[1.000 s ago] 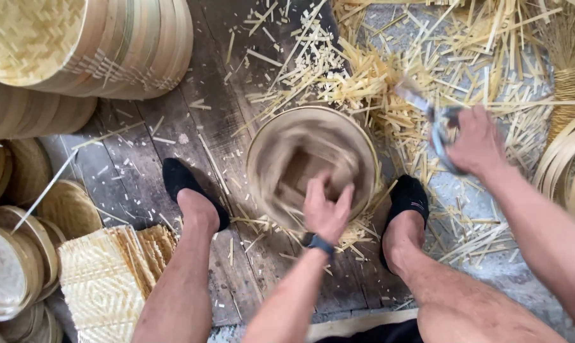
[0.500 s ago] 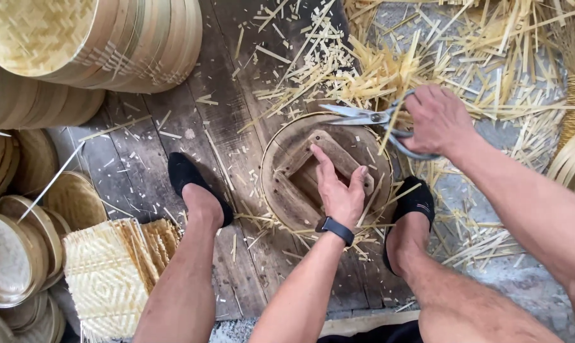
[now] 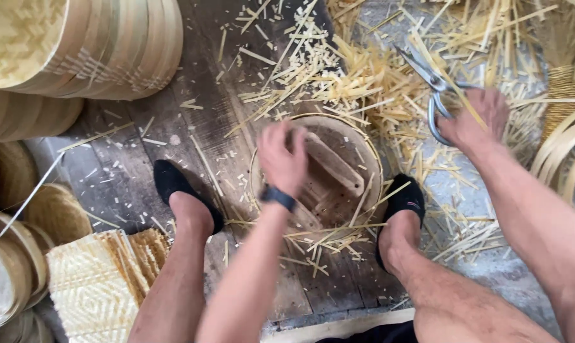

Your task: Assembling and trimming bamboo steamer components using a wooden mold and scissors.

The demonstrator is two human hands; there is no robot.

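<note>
Head view: the left hand [image 3: 282, 159] lies on the rim of a round bamboo basket [image 3: 329, 190] at about its 9 o'clock side, fingers curled down over the edge and gripping it. A dark watch [image 3: 278, 197] sits on that wrist. The basket lies on the dark wooden boards [image 3: 198, 127], between 2 feet in black shoes, one [image 3: 173, 184] at its 9 o'clock and one [image 3: 405, 200] at its 3 o'clock, the latter just beside the rim. Loose strips stick out from the basket's edge at 6 o'clock.

The right hand [image 3: 475, 117] is at the basket's 2 o'clock, apart from it, fingers closed through the loops of metal shears [image 3: 430, 82], whose blades point toward 11 o'clock over a heap of pale bamboo scraps [image 3: 363, 82]. The scraps crowd right up to the basket's far rim.

At 10 o'clock stands a stack of large woven trays [image 3: 97, 44]. At 8 o'clock lie smaller round baskets [image 3: 14, 254] and a flat woven mat [image 3: 91, 286]. Bent bamboo hoops [image 3: 563, 149] lie at 3 o'clock.
</note>
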